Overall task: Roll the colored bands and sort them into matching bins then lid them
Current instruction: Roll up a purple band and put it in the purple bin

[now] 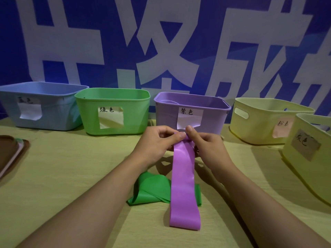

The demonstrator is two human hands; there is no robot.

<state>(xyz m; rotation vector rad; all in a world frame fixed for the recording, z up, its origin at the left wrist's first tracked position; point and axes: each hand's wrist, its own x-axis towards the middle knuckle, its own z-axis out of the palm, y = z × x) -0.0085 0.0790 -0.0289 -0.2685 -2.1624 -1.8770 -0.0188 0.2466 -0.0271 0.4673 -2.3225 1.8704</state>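
Hands (pixel 185 140) pinching purple band's (pixel 184 185) far end at frame centre, apparently starting the roll, strip trailing toward lower frame.

bins (pixel 114 111) walling the far edge, green band (pixel 152 188) mid-table — open cloth (pixel 71 167) left

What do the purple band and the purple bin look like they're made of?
Purple band: probably thin rubber or latex, smooth with a soft sheen; it drapes limply from both hands' grip. Purple bin: looks like rigid molded plastic, matte, with a rolled rim and rounded corners.
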